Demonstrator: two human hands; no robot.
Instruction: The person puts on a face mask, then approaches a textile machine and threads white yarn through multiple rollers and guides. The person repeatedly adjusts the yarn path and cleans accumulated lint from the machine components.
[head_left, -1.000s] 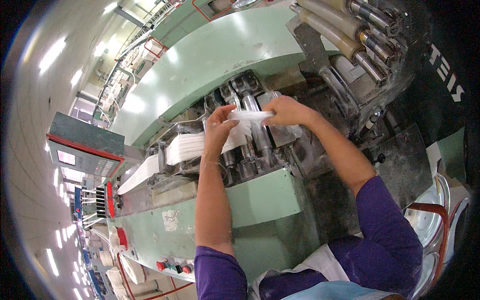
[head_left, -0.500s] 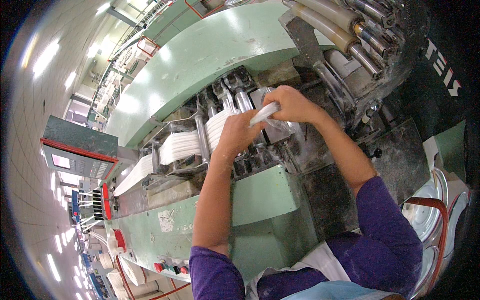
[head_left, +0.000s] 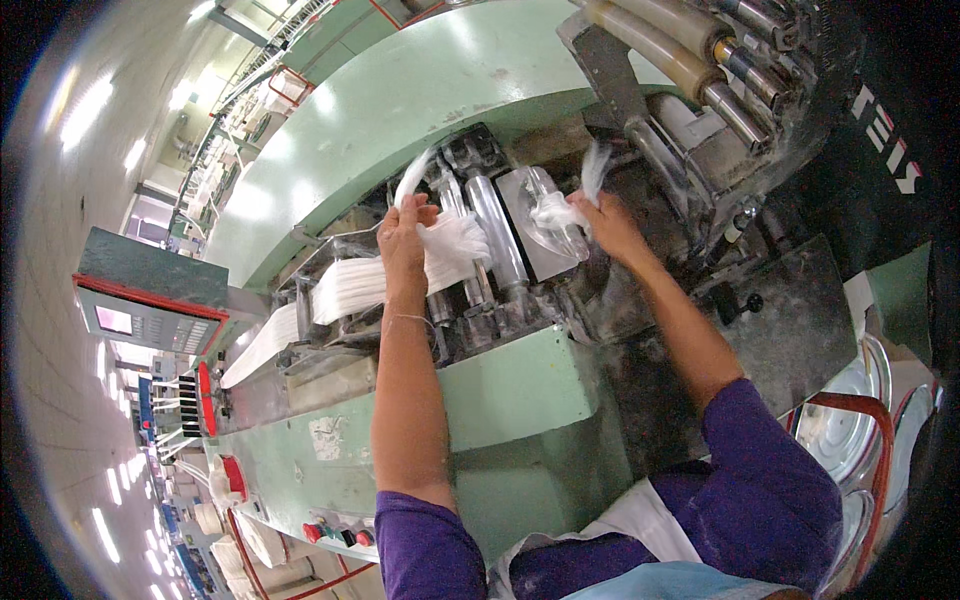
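Note:
Over the rollers of a green machine, my left hand (head_left: 404,245) is closed round a white fibre sliver (head_left: 411,180), whose loose end sticks up above the fingers. Under and beside that hand lies a flat band of parallel white slivers (head_left: 350,290), its end frayed near the shiny metal roller (head_left: 497,232). To the right, my right hand (head_left: 614,228) pinches a wispy tuft of white fibre (head_left: 596,170) that points upward. A bunched clump of fibre (head_left: 556,211) hangs from the same fingers over a metal plate (head_left: 535,240). The palms are partly hidden.
Raised tan and metal rollers (head_left: 690,60) hang at upper right. A curved green cover (head_left: 400,90) spans behind the hands. At left is a grey control panel (head_left: 150,315); red buttons (head_left: 315,532) sit on the green front housing. Shiny round cans (head_left: 845,430) stand at lower right.
My hands were close together with a white strand between them. They have moved apart, left hand leftward and right hand slightly right, and the strand is parted, with fibre in each hand.

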